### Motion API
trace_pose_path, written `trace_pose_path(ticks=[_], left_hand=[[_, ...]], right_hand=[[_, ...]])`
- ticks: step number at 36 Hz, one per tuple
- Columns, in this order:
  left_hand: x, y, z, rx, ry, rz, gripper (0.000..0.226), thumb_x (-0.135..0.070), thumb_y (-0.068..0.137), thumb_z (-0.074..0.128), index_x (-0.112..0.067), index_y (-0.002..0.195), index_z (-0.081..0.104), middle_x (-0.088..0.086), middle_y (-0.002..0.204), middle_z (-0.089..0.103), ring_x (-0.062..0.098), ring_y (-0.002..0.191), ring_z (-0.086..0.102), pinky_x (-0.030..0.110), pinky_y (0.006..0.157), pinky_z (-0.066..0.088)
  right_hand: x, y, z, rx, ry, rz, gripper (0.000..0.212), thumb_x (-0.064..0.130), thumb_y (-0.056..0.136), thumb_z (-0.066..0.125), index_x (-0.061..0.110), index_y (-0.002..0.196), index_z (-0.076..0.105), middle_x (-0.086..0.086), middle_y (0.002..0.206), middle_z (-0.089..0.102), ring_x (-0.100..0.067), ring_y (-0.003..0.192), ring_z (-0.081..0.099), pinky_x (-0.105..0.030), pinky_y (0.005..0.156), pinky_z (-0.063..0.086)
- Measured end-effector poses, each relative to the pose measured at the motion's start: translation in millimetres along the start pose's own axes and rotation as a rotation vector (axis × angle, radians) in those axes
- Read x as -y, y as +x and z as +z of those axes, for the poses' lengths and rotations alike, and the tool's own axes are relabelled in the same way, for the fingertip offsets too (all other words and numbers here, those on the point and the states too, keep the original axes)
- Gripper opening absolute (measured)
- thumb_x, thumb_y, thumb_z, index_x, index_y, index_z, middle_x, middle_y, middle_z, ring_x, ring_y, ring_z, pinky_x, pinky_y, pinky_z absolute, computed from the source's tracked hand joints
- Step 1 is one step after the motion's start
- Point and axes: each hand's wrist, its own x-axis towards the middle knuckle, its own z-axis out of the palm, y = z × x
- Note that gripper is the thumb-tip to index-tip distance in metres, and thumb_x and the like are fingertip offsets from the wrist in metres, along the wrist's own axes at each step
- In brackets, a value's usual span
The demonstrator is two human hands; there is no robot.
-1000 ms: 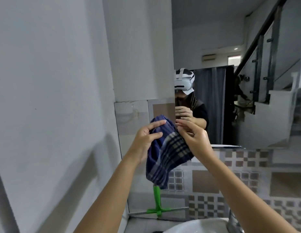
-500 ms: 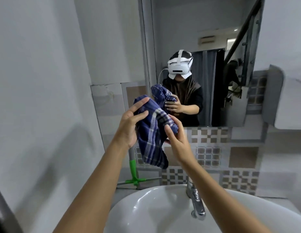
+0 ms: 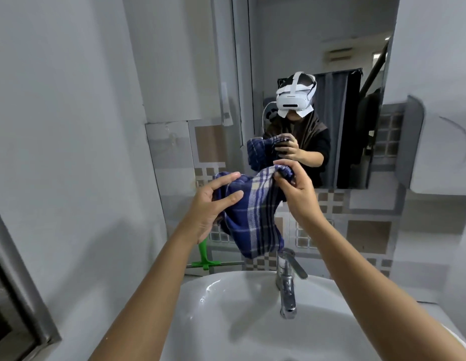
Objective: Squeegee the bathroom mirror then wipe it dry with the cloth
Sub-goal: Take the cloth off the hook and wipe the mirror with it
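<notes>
Cloth [image 3: 255,212] between left hand [image 3: 211,207], right hand [image 3: 295,190]

White basin [image 3: 226,303] below, narrow ledge [image 3: 195,272] behind its left rear rim.

Glossy and rounded, wet in places, with a chrome tap [image 3: 288,285] standing upright at the back rim, lever angled to the right, spout over the bowl. On the ledge, a green squeegee [image 3: 204,259], blade down along the ledge, handle leaning up against the tiled wall [image 3: 370,230].
</notes>
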Motion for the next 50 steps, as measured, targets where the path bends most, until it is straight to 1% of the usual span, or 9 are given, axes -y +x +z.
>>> trace_pose_path(ticks=[8, 12, 16, 19, 22, 30, 38, 45, 50], left_hand=[[-3, 5, 20, -0.032, -0.126, 0.045, 0.041, 0.001, 0.087, 0.056, -0.017, 0.124, 0.057, 0.011, 0.126, 0.06, 0.025, 0.115, 0.058, 0.037, 0.096, 0.049], [-2, 8, 19, -0.035, -0.131, 0.051, 0.043, 0.002, 0.088, 0.053, -0.022, 0.123, 0.057, 0.011, 0.127, 0.058, 0.027, 0.114, 0.058, 0.039, 0.094, 0.049], [4, 12, 13, -0.071, -0.15, 0.05, 0.046, 0.003, 0.087, 0.051, -0.023, 0.125, 0.056, 0.01, 0.129, 0.057, 0.028, 0.116, 0.057, 0.042, 0.097, 0.047], [9, 15, 8, -0.106, -0.189, 0.032, 0.047, 0.003, 0.088, 0.049, -0.025, 0.125, 0.055, 0.006, 0.127, 0.059, 0.025, 0.114, 0.058, 0.041, 0.099, 0.046], [15, 22, -1, -0.115, -0.214, 0.008, 0.047, 0.003, 0.088, 0.049, -0.025, 0.125, 0.055, 0.004, 0.126, 0.06, 0.024, 0.113, 0.059, 0.04, 0.098, 0.047], [14, 39, -32, 0.094, -0.123, -0.042, 0.049, 0.004, 0.09, 0.045, -0.021, 0.132, 0.049, 0.001, 0.126, 0.06, 0.019, 0.111, 0.061, 0.031, 0.093, 0.05], [19, 72, -64, 0.192, 0.044, -0.018, 0.045, 0.005, 0.087, 0.054, -0.018, 0.125, 0.056, 0.002, 0.129, 0.057, 0.017, 0.116, 0.057, 0.033, 0.097, 0.047], [9, 116, -72, 0.173, 0.106, 0.02, 0.036, -0.009, 0.078, 0.072, -0.025, 0.11, 0.067, -0.004, 0.109, 0.069, 0.015, 0.102, 0.065, 0.033, 0.082, 0.055], [-19, 157, -55, 0.094, 0.05, 0.142, 0.03, -0.009, 0.07, 0.078, -0.021, 0.097, 0.072, 0.001, 0.1, 0.072, 0.014, 0.092, 0.068, 0.03, 0.072, 0.056]], right_hand=[[-17, -42, 4, 0.115, 0.053, 0.165, 0.046, 0.028, 0.098, 0.041, 0.043, 0.138, 0.023, -0.003, 0.141, 0.04, -0.023, 0.123, 0.05, -0.044, 0.093, 0.05], [-26, -67, 13, 0.17, -0.002, 0.169, 0.057, 0.025, 0.099, 0.038, 0.039, 0.145, 0.007, 0.008, 0.115, 0.06, -0.007, 0.095, 0.067, -0.026, 0.077, 0.056], [-24, -79, 25, 0.184, 0.075, 0.182, 0.06, 0.013, 0.1, 0.034, 0.025, 0.148, 0.001, 0.036, 0.114, 0.039, 0.029, 0.09, 0.05, -0.003, 0.074, 0.046], [-27, -80, 35, 0.174, 0.044, 0.137, 0.065, 0.025, 0.097, 0.038, 0.031, 0.148, -0.002, 0.05, 0.111, 0.043, 0.022, 0.103, 0.051, -0.023, 0.093, 0.048], [-35, -74, 45, 0.156, 0.008, 0.116, 0.062, 0.02, 0.099, 0.035, 0.031, 0.147, -0.002, 0.05, 0.101, 0.049, 0.021, 0.096, 0.054, -0.02, 0.087, 0.048], [-37, -37, 72, 0.064, 0.135, 0.079, 0.05, 0.056, 0.085, 0.049, 0.074, 0.123, 0.022, 0.003, 0.154, 0.026, -0.021, 0.137, 0.036, -0.052, 0.109, 0.035], [-43, -1, 76, -0.059, 0.347, 0.184, 0.034, 0.007, 0.087, 0.06, 0.015, 0.119, 0.055, -0.015, 0.12, 0.059, -0.021, 0.102, 0.062, -0.029, 0.08, 0.054], [-20, 47, 50, -0.072, 0.157, 0.139, 0.033, 0.005, 0.083, 0.065, 0.014, 0.115, 0.062, 0.005, 0.096, 0.07, -0.017, 0.096, 0.065, -0.037, 0.089, 0.052], [13, 92, 24, -0.071, -0.076, 0.053, 0.034, 0.015, 0.078, 0.073, 0.024, 0.11, 0.067, -0.009, 0.106, 0.069, -0.021, 0.096, 0.067, -0.037, 0.085, 0.054]])
